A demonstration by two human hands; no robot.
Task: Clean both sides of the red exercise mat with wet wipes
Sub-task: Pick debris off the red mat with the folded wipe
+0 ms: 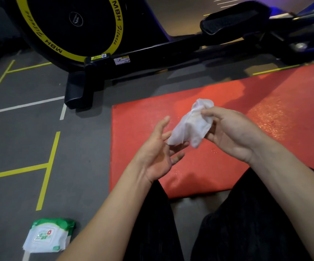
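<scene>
Just right of the frame's centre, the right hand (233,132) pinches a crumpled wet wipe (191,125) above the red exercise mat (265,117), which lies flat on the floor. The left hand (158,153), fingers spread, touches the wipe's lower edge, probably to unfold it. At lower left the wipes pack (48,236) lies within reach.

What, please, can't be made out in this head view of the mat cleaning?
- Red mat: right end cut off by the frame edge; underside hidden against the floor.
- Wipe pack label: too small to read.
- Wet wipe: crumpled in the right hand, dirtiness unclear.
</scene>
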